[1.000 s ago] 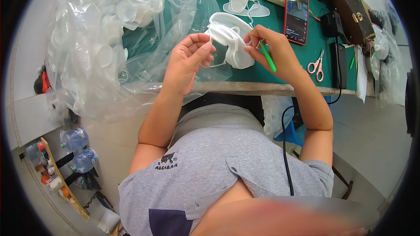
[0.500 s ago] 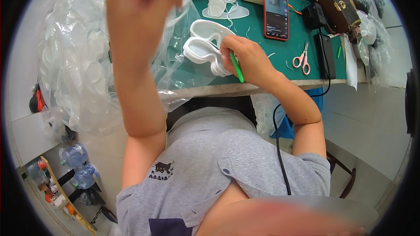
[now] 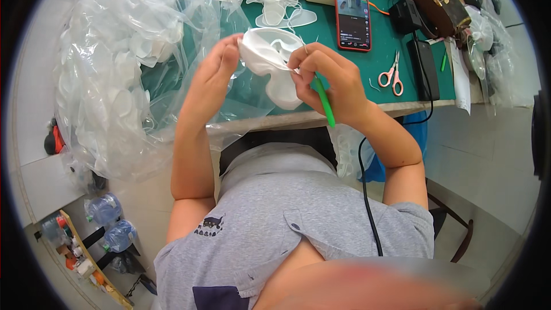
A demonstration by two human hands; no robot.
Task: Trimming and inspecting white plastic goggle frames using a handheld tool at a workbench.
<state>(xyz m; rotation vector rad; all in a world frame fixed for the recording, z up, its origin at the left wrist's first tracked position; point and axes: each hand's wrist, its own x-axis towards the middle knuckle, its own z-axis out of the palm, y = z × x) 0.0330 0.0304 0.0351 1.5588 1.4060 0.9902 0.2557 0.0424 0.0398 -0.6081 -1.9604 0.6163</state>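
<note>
A soft white goggle-shaped piece (image 3: 265, 62) is held up over the near edge of the green mat, tilted so its smooth face shows. My left hand (image 3: 211, 83) closes on its left end, the thumb and fingers at the rim. With bent fingers my right hand (image 3: 338, 80) pinches the piece's right side. A slim green-handled tool (image 3: 325, 103) also rests in the right hand, its handle pointing down toward me; its tip is hidden by the fingers and the piece. Behind the held piece shows the rim of another white piece, partly covered.
A large clear plastic bag (image 3: 123, 89) of white pieces spreads across the left. Thin translucent offcuts (image 3: 275, 11) lie at the back. On the right are a red-cased phone (image 3: 352, 17), pink scissors (image 3: 391, 76), a black power brick (image 3: 423, 69) and a brown bag (image 3: 439, 0).
My left hand came down from high at the back left and took the white piece's left end. The piece has been lifted and turned; my right hand shifted slightly right, keeping the green tool.
</note>
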